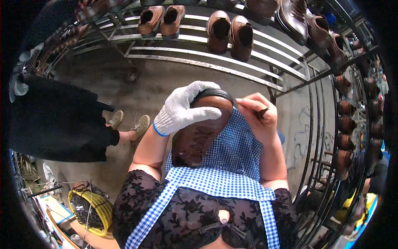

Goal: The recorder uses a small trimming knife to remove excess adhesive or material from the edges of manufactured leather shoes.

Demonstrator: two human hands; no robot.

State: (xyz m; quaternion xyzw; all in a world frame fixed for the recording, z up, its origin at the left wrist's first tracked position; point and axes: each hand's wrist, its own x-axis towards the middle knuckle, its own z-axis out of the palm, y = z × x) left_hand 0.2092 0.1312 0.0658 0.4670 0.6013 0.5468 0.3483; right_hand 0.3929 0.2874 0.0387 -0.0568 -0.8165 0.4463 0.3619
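My left hand [179, 111], in a white knit glove with a blue cuff edge, grips a brown leather shoe [195, 143] in front of my chest. The glove's thumb lies across the upper and the other fingers wrap round the black sole edge. One end of the shoe points away from me; the other rests close to my apron. Just right of the shoe's far end is my bare right hand [259, 122], its fingers curled and pinched. Between them shows a small dark brown scrap [262, 113], too small to name. Whether its fingertips touch the shoe I cannot tell.
Metal racks with brown shoes stand ahead [230, 35] and along my right [346, 124]. A person in black clothes [58, 120] stands at my left, their shoes [141, 124] on the floor near my elbow. A yellow basket [103, 213] is at lower left.
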